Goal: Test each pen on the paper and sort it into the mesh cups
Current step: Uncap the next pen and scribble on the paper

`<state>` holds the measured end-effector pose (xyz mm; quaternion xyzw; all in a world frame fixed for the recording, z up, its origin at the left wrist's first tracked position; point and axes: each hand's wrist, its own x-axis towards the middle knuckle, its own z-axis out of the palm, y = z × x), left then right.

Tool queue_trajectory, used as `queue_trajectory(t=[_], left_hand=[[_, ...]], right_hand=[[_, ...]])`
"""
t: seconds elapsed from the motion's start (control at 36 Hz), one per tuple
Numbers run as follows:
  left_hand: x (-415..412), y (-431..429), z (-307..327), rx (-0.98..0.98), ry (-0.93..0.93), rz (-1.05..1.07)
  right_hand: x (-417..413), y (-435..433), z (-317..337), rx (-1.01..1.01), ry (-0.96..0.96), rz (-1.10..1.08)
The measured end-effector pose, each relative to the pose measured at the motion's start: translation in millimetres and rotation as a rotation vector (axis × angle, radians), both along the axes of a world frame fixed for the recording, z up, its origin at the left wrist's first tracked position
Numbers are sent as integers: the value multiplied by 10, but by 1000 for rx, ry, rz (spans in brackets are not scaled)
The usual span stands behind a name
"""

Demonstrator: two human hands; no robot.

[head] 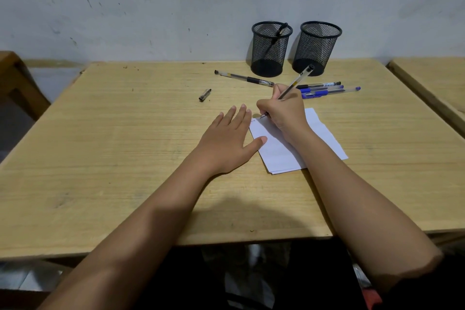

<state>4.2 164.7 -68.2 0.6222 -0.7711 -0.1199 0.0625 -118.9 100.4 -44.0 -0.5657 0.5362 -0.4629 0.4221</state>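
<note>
My right hand (283,113) grips a clear pen with a black end (299,79), its tip touching the top left corner of the white paper (324,133). My left hand (227,139) lies flat on the table, thumb pressing the paper's left edge. Two black mesh cups stand at the back: the left cup (270,49) holds one black pen, and the right cup (315,48) shows nothing inside. A black pen (242,78) lies in front of the left cup. Several blue and black pens (327,89) lie to the right of my right hand.
A loose pen cap (205,95) lies on the wooden table (113,146) left of the pens. A wall stands right behind the cups. A second table (435,83) stands at the right, and a wooden chair (15,83) at the left.
</note>
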Motion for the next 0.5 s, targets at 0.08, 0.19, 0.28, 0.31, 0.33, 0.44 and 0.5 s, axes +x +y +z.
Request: queue_trajectory(t=[0.08,0.19,0.28,0.31,0.33,0.44,0.5], left_hand=[[0,11,5,0,18,1],[4,11,13,-8,28,0],[12,12,20,-13,54,1],[15,12,23,-15,62,0],[19,10,26,-18,70,-2],[44,-1,28,-29,104,-12],[56,0,33,-29,121,-19]], right_hand=[[-4,0,5,7,-23,17],[-13,-18,-11,20,4,0],[-21,-11,-7,-14,-11,-26],[-40,-10,-1,-28,-55,-47],[-66,-6,9,-31,-129,-65],[-184,-1,51,-29,-386,-37],[-211,4,65,-32,-424,-4]])
